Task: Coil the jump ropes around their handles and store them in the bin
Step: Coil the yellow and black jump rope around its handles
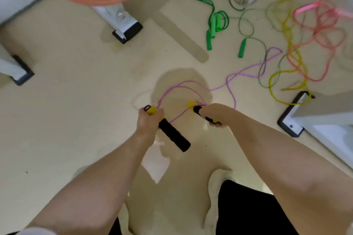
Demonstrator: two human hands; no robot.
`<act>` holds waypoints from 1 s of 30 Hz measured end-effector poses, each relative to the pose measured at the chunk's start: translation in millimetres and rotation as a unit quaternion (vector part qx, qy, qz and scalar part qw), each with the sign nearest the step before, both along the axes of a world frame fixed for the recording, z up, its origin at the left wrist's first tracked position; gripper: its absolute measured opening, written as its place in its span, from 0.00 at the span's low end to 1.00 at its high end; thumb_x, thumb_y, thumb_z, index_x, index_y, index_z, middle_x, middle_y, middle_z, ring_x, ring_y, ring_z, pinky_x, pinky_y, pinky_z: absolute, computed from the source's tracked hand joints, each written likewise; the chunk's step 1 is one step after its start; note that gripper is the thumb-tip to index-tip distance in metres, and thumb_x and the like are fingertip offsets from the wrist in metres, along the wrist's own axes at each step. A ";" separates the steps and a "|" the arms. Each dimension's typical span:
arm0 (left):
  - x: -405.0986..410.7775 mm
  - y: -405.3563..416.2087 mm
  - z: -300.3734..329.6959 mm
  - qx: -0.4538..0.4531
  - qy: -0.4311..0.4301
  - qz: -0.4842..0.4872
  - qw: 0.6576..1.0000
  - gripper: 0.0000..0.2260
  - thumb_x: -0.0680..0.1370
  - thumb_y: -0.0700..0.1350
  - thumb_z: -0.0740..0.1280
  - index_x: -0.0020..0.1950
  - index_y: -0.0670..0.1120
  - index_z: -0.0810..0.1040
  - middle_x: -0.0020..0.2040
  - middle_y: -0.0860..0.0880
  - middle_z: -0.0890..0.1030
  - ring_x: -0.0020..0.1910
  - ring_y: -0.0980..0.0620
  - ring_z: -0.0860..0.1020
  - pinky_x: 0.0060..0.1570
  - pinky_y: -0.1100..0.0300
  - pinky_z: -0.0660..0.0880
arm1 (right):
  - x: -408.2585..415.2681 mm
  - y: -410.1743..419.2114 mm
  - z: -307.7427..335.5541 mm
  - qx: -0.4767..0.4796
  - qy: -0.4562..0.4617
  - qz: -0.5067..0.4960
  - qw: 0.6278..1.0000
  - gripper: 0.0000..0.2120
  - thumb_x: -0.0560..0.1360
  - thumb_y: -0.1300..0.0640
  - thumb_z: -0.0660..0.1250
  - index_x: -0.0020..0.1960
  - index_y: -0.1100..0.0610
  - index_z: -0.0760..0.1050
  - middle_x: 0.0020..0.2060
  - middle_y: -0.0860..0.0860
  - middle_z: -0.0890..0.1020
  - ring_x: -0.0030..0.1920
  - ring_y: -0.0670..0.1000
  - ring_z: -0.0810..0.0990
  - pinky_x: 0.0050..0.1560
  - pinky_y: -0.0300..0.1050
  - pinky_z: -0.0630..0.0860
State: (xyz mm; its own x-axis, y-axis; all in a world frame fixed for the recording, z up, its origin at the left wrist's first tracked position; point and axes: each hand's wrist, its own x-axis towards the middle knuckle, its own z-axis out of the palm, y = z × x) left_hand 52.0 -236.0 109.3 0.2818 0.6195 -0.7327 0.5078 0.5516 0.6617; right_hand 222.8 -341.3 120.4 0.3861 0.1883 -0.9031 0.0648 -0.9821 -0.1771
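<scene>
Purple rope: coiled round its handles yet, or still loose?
Still loose. The purple rope trails across the floor in open loops; each hand, left and right, grips one handle, apart.

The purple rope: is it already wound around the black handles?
No, the purple rope trails loose over the floor while the left hand and right hand each grip a black handle.

Bright, even overhead light throws a soft shadow on the floor (76,101); motion blur and wide-angle bending smear the edges.
</scene>
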 end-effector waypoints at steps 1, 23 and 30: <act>9.1 5.7 35.0 -0.031 -0.032 -0.010 0.999 0.04 0.71 0.36 0.65 0.42 0.42 0.71 0.33 0.46 0.73 0.34 0.47 0.74 0.35 0.59 0.72 | 4.2 -5.8 37.2 -0.035 0.017 0.034 0.999 0.09 0.75 0.53 0.58 0.40 0.57 0.66 0.29 0.52 0.69 0.27 0.50 0.65 0.27 0.35 0.61; 233.0 -94.9 656.7 0.023 -0.268 -0.286 0.920 0.18 0.70 0.39 0.72 0.52 0.59 0.74 0.55 0.43 0.80 0.49 0.45 0.78 0.55 0.49 0.75 | 98.2 -144.9 663.1 0.498 0.016 -0.284 0.819 0.11 0.76 0.69 0.62 0.53 0.55 0.70 0.51 0.58 0.79 0.55 0.59 0.79 0.59 0.56 0.76; 260.6 -112.3 675.9 0.056 -0.275 -0.336 0.899 0.15 0.72 0.51 0.70 0.58 0.61 0.74 0.59 0.43 0.77 0.53 0.43 0.78 0.56 0.46 0.76 | 113.6 -159.1 674.5 0.356 0.039 -0.099 0.928 0.15 0.75 0.66 0.65 0.62 0.64 0.72 0.47 0.53 0.80 0.48 0.52 0.81 0.49 0.41 0.80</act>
